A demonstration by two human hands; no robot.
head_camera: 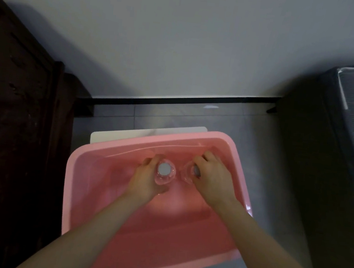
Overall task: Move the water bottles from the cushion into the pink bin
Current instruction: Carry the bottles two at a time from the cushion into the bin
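Two clear water bottles are held upright inside the pink bin (114, 233), toward its far wall. The left bottle (165, 173), white cap uppermost, is gripped around the body by the left hand (147, 180). The right bottle (189, 172) is enclosed from the side by the right hand (212, 178), and its cap is partly hidden. The bin is carried on a white stand (113, 136) on the tiled floor (261, 130). The step in hand is judged to be placement. Whether either base has reached the bin floor cannot be told. Next, both bottles are to be seated, both grips opened, and the hands withdrawn. No cushion is visible.
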